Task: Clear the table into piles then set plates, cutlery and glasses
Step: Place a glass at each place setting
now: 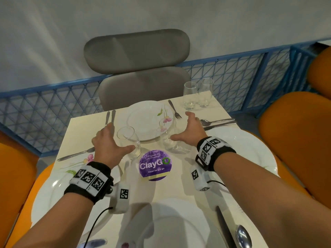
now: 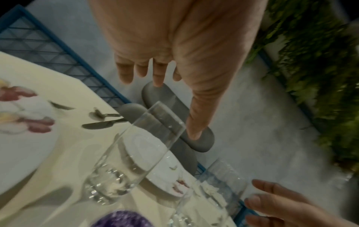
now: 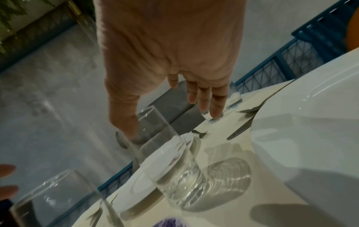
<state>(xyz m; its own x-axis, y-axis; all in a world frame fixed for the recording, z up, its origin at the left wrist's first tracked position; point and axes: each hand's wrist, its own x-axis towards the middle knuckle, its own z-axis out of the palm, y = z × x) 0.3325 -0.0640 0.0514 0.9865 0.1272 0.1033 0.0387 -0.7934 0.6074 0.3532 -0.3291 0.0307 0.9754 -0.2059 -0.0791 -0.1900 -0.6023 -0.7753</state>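
Both hands are spread wide and empty: left hand (image 1: 109, 140) beside the left glass (image 1: 129, 142), right hand (image 1: 190, 130) beside the right glass (image 1: 168, 135), near the far plate (image 1: 143, 120). These 2 tumblers look light, slick, breakable; grip mid-wall.

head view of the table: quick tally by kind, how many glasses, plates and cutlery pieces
glasses: 4
plates: 4
cutlery pieces: 8
total: 16
A blurred shiny thing at the bottom edge is left out; it may be a ninth piece.
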